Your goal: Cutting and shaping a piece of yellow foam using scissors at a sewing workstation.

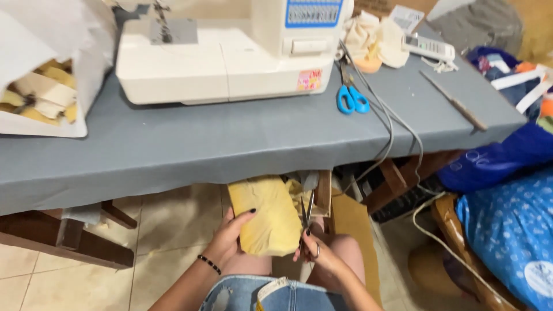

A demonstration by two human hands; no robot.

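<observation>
- Your left hand (230, 236) is closed on the yellow fabric piece (266, 216), thumb across its front and fingers behind its left edge, holding it upright over your lap, just below the front edge of the table (230, 144).
- Your right hand (317, 256) pinches small dark scissors (306, 216) against the right edge of that fabric; their blades point up and stand slightly parted.
- At the table's left edge, a white bag (86, 57) lies open with cream and yellow scraps (43, 92) inside.
- Near the back edge, left of the middle, stands a white sewing machine (230, 52).
- Just right of the machine lie blue-handled scissors (351, 98), with grey cables (386, 121) running past them and over the front edge.
- Behind those, a heap of cream cloth (374, 40) sits near the back edge.
- Toward the right corner lie a white remote (429, 47) and a long thin tool (455, 103).
- Beyond the right edge, blue patterned bags (507, 213) are piled.
</observation>
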